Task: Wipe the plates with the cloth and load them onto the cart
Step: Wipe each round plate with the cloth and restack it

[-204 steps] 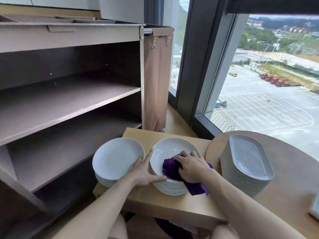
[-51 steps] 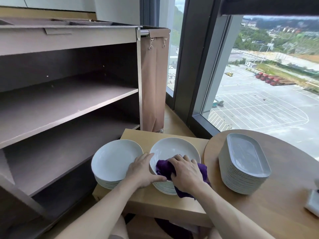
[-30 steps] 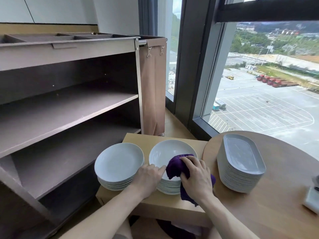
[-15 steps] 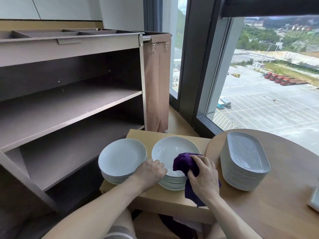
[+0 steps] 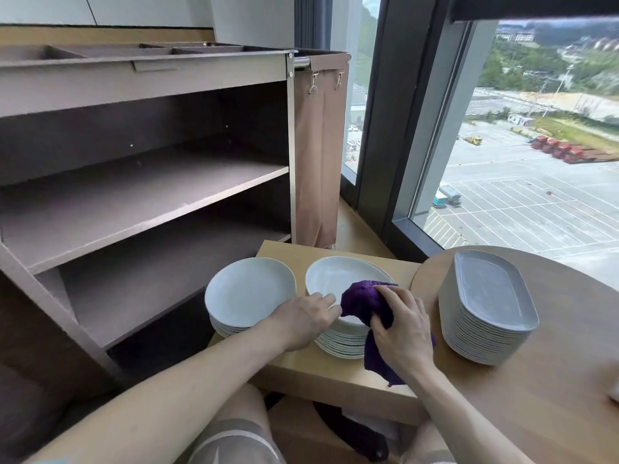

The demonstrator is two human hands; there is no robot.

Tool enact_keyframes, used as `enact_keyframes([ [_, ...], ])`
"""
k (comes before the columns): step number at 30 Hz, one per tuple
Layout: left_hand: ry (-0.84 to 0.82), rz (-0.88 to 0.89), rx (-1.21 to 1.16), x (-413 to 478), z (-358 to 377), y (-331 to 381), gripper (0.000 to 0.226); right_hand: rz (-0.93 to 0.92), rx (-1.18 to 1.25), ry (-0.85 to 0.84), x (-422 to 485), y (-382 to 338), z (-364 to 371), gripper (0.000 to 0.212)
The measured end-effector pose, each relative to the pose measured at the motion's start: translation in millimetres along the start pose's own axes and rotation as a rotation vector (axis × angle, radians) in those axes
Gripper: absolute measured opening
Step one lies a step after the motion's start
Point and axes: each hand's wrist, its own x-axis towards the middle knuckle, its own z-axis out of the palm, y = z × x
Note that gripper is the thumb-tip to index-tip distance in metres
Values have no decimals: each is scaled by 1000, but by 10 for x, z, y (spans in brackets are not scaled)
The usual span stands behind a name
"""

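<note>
Top plate [image 5: 330, 279] of the middle stack [image 5: 341, 339] is the one in play; it sits on its pile on the low wooden stand [image 5: 328, 373], right in front of the person; its far edge looks a touch proud of the plate below, though I can't tell whether it's lifted. Purple cloth [image 5: 363, 301] is bunched on the plate's near right side, tail hanging down past the stack; right hand [image 5: 403, 329] has its fingers curled round that bunch, gripping it so a thick pad meets the glaze. Left hand [image 5: 306, 321] is at the near left rim, fingers curled over the edge and pinching it; my read is it's steadying the plate against the rubbing, or getting set to lift. Second round stack [image 5: 249, 291] sits just beside on the left; oblong plates [image 5: 487, 293] are piled off to the right on the round table [image 5: 552, 396]. Cart [image 5: 144, 192] stands open-fronted at the left, shelves close by, handy for a short carry; every plate in view is on the stand or the table, so loading, I judge, is not yet begun; a brown bag [image 5: 318, 155] hangs off the cart's end by the window.
</note>
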Motion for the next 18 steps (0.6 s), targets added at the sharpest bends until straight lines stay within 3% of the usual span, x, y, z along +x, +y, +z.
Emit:
enact_keyframes([
  [5, -19, -10, 72, 27, -50, 12, 38, 8, -3, -4, -30, -38, 6, 54],
  [8, 57, 92, 211, -10, -174, -20, 25, 3, 9, 3, -59, -56, 9, 53],
  [12, 139, 158, 443, 41, -383, -150, 27, -22, 16, 45, -55, -87, -17, 55],
  [18, 269, 155, 509, -179, -486, -366, 35, -73, -12, 55, 54, -174, -57, 54],
])
